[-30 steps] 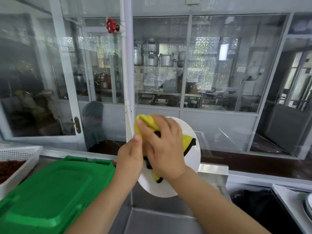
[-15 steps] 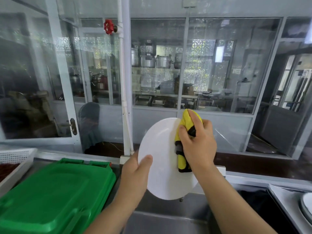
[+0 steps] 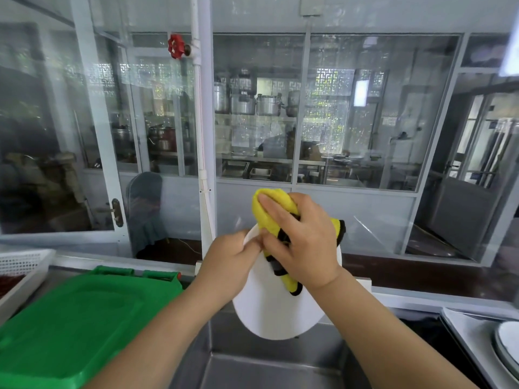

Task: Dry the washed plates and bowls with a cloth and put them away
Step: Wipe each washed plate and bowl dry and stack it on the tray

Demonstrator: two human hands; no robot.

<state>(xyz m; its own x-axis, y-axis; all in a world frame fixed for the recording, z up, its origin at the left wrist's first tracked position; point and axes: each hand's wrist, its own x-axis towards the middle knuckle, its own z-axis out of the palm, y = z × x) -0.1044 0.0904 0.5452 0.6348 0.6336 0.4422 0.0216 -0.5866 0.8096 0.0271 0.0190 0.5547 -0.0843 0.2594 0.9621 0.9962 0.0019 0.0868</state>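
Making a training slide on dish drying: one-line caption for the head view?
Left hand holds a white plate over the sink while right hand wipes it with a yellow cloth.

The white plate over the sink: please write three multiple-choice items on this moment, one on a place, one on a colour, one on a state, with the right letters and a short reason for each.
1. Where is the green bin lid?
A. left of the white plate
B. right of it
C. inside the sink

2. What colour is the cloth?
A. blue
B. yellow with black trim
C. white

3. How is the plate held?
A. flat on the counter
B. gripped at its edge by the left hand
C. stacked in a basket

Answers:
1 A, the lid fills the lower left.
2 B, the right hand presses a yellow, black-edged cloth on the plate.
3 B, the left hand's fingers curl round the rim, plate in the air over the sink.
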